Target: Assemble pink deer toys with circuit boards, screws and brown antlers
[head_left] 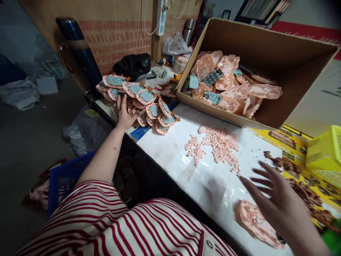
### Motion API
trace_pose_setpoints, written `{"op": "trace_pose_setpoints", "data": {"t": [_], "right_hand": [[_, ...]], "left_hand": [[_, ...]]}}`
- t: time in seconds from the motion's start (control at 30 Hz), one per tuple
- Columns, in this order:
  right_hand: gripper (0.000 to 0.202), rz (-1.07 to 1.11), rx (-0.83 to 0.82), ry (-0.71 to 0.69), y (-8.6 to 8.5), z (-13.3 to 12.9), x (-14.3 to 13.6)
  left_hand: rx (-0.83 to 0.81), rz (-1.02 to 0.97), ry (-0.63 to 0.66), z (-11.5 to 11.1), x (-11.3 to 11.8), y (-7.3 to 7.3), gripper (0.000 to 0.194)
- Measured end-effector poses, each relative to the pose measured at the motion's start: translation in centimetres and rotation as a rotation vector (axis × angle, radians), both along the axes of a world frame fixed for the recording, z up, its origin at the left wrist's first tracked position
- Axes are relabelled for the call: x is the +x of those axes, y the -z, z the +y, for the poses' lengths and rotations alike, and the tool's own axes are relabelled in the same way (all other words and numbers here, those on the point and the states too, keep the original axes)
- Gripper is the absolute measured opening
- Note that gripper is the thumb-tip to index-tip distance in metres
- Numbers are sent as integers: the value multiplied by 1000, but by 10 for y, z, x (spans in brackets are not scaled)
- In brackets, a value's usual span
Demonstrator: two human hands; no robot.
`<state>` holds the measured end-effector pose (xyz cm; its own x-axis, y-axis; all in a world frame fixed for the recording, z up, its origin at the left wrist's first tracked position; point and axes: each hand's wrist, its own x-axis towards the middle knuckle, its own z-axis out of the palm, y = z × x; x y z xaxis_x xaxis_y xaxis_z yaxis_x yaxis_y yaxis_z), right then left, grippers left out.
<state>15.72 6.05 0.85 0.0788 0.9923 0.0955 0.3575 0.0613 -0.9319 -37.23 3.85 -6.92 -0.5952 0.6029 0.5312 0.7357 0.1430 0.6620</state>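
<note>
A white tabletop (176,149) slants across the room, a yellow printed sheet (290,137) at 3 o'clock. Grey floor (21,142) lies at 9, with one blue crate (69,170) at 8; a brown board wall (117,39) stands at 11.

Two hands show. The left hand (125,113), at 10, spreads its fingers against the pile of pink shells with blue-grey panels (146,96); I cannot tell whether it grasps one. At least eight panels show, overlapping. The right hand (277,199), blurred at 4, is splayed and released, above one loose pink shell (257,220).

Also: one cardboard box (229,115) of pink shells at 2, one yellow basket (323,153) at 3, two flasks (one blue (80,49) at 10, one steel (188,32) at 12), uncountable small pink rings (220,142) near 4, and several brown pieces (306,190) at 4.
</note>
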Motion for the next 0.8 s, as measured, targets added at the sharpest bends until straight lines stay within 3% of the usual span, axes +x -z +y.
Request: {"op": "trace_pose_setpoints", "data": {"t": [0.07,0.17,0.27,0.37,0.47,0.57,0.8], "right_hand": [[96,-282,122,-286,1,21,-57],[103,-388,307,-588,12,49,-141],[112,-547,445,-740,25,67,-212],[120,-672,440,-818,31,69,-258],[122,-796,419,-849,32,61,-283],[111,-864,437,-823,34,52,-293],[72,-922,484,-772,42,50,-300]], "left_hand": [[-49,56,56,-2,-3,-1,135],[-57,80,91,-7,-5,-1,145],[-37,41,79,-11,-10,-3,149],[-25,50,77,-11,-18,-14,147],[-59,124,149,-6,-27,-30,141],[-142,189,257,-1,-32,-39,134],[-303,185,354,-8,-33,-24,140]]}}
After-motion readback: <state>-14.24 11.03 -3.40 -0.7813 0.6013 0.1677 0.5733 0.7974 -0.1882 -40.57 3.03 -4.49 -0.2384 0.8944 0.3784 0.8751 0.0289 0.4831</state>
